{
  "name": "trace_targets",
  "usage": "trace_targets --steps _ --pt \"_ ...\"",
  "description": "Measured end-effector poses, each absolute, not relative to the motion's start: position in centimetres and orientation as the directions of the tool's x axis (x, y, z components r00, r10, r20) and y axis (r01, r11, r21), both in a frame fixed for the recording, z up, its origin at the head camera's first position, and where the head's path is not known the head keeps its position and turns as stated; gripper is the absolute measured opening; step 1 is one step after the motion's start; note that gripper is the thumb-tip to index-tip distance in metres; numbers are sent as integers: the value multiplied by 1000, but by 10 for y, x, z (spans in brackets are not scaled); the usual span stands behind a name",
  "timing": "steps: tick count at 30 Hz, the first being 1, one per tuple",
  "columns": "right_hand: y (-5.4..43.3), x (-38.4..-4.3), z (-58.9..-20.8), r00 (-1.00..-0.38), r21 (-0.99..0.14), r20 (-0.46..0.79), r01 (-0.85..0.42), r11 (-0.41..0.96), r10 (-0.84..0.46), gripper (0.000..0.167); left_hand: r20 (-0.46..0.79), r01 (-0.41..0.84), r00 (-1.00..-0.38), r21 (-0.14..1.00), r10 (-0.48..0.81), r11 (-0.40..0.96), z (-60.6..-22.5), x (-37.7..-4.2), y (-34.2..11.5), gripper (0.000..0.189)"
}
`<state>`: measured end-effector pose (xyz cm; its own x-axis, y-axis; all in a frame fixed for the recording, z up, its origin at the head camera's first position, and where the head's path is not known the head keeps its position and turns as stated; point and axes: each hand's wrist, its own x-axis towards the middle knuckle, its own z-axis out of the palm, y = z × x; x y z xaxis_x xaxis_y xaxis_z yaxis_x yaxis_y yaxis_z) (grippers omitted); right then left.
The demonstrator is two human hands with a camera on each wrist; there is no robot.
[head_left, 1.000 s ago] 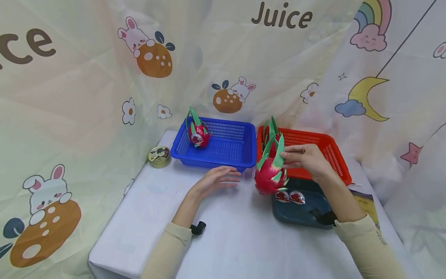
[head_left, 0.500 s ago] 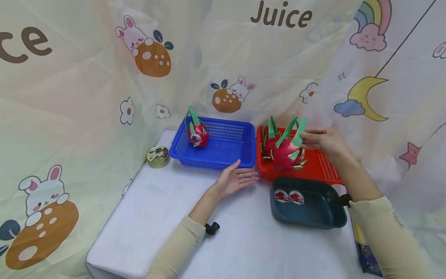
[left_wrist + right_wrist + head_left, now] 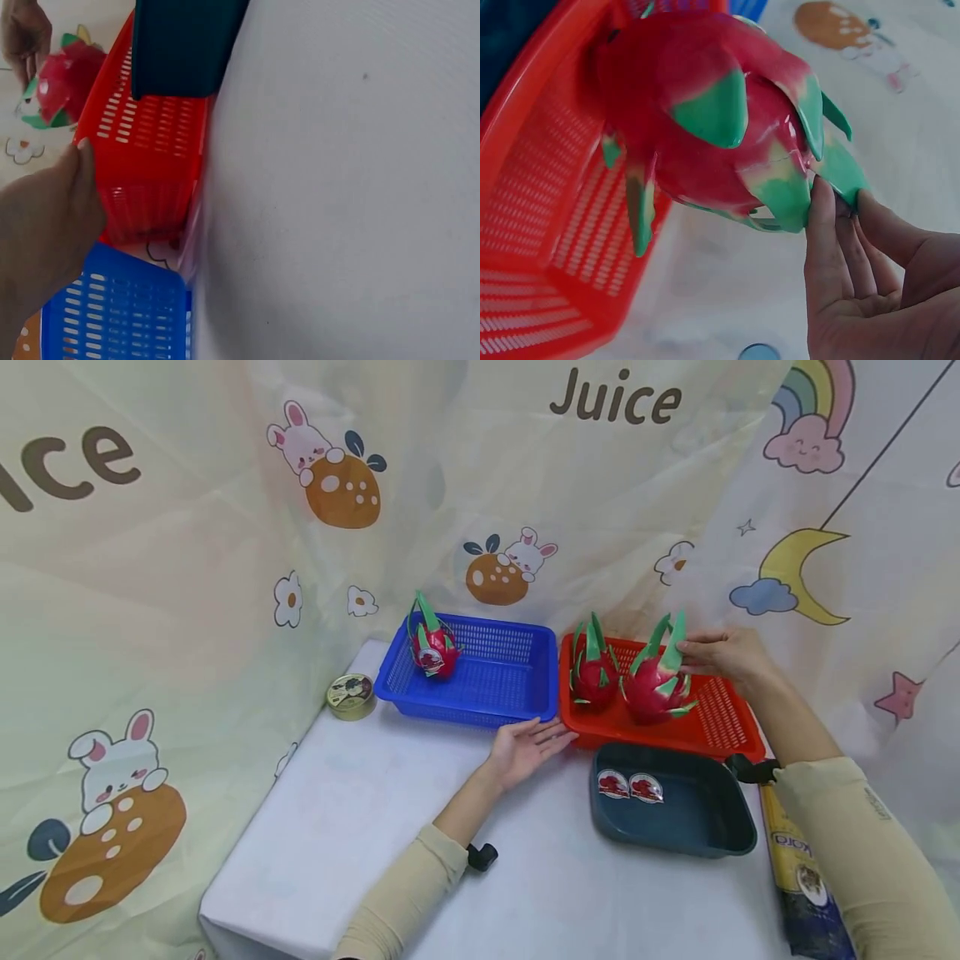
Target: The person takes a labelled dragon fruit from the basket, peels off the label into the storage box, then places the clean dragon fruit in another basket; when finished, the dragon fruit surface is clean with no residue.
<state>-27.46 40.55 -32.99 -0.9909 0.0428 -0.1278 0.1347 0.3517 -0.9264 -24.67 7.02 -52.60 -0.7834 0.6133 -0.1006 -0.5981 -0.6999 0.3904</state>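
Observation:
My right hand (image 3: 726, 653) pinches a green leaf tip of a dragon fruit (image 3: 654, 692), which is upright at the red basket (image 3: 726, 714). The right wrist view shows thumb and fingers on that leaf, the pink body of the fruit (image 3: 705, 112) over the basket's inside. Another dragon fruit (image 3: 595, 681) stands to its left in the same basket. My left hand (image 3: 525, 752), fingers extended, has its fingertips right at the near left corner of the red basket. A third dragon fruit (image 3: 435, 647), with a round sticker, sits in the blue basket (image 3: 487, 714).
A dark teal tray (image 3: 675, 843) bearing two round stickers stands in front of the red basket. Left of the blue basket is a round gold tin (image 3: 351, 697). A yellow and blue packet (image 3: 802, 877) lies by my right forearm. A printed curtain (image 3: 420, 560) hangs behind the table.
My right hand has carried the dragon fruit from above the teal tray back and right to the red basket. My left hand has moved right, from before the blue basket to the red basket's corner.

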Motion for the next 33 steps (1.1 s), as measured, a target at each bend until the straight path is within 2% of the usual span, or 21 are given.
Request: trace_targets --steps 4,9,15,26,33 --pt "412 -288 -339 -988 -915 -144 152 374 49 52 -104 -591 -791 386 603 -708 -525 -247 73 56" --pt "415 -309 -353 -985 -907 -171 170 385 33 62 -71 -568 -801 401 594 -719 -527 -249 70 54" --pt "420 -327 -368 -986 -901 -157 163 403 48 59 -42 -588 -780 391 624 -708 -533 -247 69 53" --pt "438 -350 -384 -967 -877 -254 243 415 31 58 -3 -608 -756 377 655 -699 -540 -247 68 60" --pt "436 -360 -394 -975 -886 -223 210 413 17 56 6 -609 -749 388 663 -692 -543 -251 64 64"
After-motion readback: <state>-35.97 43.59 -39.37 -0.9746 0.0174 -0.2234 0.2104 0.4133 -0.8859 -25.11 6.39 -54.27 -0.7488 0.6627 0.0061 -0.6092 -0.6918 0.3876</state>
